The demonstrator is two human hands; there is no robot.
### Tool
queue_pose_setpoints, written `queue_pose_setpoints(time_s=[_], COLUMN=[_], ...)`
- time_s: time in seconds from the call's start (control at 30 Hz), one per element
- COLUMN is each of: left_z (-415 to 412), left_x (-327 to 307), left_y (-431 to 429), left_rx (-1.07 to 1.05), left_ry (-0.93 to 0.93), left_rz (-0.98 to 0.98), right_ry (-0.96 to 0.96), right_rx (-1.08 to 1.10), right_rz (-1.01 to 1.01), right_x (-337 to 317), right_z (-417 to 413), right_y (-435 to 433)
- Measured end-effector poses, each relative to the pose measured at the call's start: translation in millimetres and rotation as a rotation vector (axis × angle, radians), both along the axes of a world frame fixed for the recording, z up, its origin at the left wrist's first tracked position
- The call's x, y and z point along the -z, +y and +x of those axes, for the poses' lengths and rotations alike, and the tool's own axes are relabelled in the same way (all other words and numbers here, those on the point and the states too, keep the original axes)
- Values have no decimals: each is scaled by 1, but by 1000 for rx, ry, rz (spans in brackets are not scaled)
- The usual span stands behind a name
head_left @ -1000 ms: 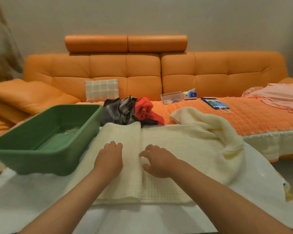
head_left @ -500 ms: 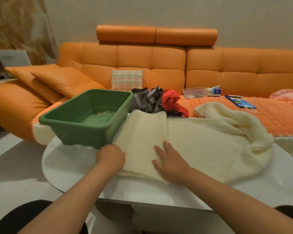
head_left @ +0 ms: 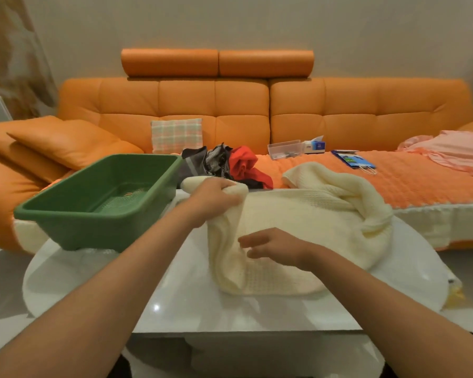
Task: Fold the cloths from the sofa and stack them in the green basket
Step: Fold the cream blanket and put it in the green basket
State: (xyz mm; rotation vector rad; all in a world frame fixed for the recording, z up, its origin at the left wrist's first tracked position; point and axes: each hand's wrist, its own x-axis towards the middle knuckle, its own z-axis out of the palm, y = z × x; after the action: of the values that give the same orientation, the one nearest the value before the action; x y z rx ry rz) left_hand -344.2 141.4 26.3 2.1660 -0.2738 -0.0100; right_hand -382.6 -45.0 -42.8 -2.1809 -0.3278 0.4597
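Observation:
A cream knitted cloth [head_left: 298, 222] lies partly folded on the white table [head_left: 202, 304]. My left hand [head_left: 213, 197] grips its far left edge and lifts it off the table. Over the cloth's near part hovers my right hand [head_left: 273, 245], fingers loosely spread and touching the fabric. The green basket [head_left: 99, 203] stands on the table's left, with nothing in it. A heap of grey, black and red cloths [head_left: 224, 162] lies on the orange sofa [head_left: 257, 105] behind.
A pink cloth [head_left: 453, 148] lies on the sofa's right. A clear plastic box [head_left: 284, 149], a tissue pack [head_left: 315, 144] and a blue packet [head_left: 352, 159] sit on the orange seat cover. A checked cushion [head_left: 176, 135] leans on the backrest.
My left hand moved from the cloth's near left edge to its far left edge and lifted it. My right hand rose from pressing flat. The cloth bunched toward the right.

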Motion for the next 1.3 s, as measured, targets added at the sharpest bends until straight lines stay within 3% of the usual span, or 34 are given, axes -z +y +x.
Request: queue_pose_setpoints(time_s=[0.17, 0.27, 0.37, 0.43, 0.5, 0.7, 0.77, 0.87, 0.97, 1.0, 1.07, 1.13, 1.23, 1.3], left_z=[5, -7, -13, -11, -10, -31, -39, -42, -38, -38, -42, -49, -50, -43], left_x=[-21, -1, 33, 52, 65, 88, 96, 100, 95, 93, 90, 90, 83, 83], left_y=[-81, -121, -134, -130, -119, -82, -72, -57, -40, -35, -25, -19, -25, -32], left_rx=[254, 434, 500, 408, 324, 545, 570, 540, 437, 411, 430, 498, 448, 313], left_ry=[34, 154, 294, 199, 32, -145, -218, -210, -237, -242, -227, -154, -36, -77], left_rz=[60, 72, 73, 70, 207, 547, 666, 628, 568, 585, 684, 783, 635, 520], right_ry=[47, 185, 266, 225, 223, 374, 379, 282, 262, 226, 70, -238, -547, -462], right_rx=[466, 640, 734, 702, 665, 744, 741, 716, 634, 598, 466, 352, 158, 27], right_rz=[532, 618, 306, 0, -121, 298, 253, 95, 192, 136, -358, -798, -801, -754], right_x=[-32, -36, -24, -15, -9, -16, -14, -15, -17, -16, -13, -6, 1, 6], right_z=[1, -1, -3, -6, -7, -12, -14, -18, -22, -25, -31, -34, -38, -41], right_y=[-62, -97, -121, -130, -132, -137, -134, -124, -116, -113, -109, -105, -100, -99])
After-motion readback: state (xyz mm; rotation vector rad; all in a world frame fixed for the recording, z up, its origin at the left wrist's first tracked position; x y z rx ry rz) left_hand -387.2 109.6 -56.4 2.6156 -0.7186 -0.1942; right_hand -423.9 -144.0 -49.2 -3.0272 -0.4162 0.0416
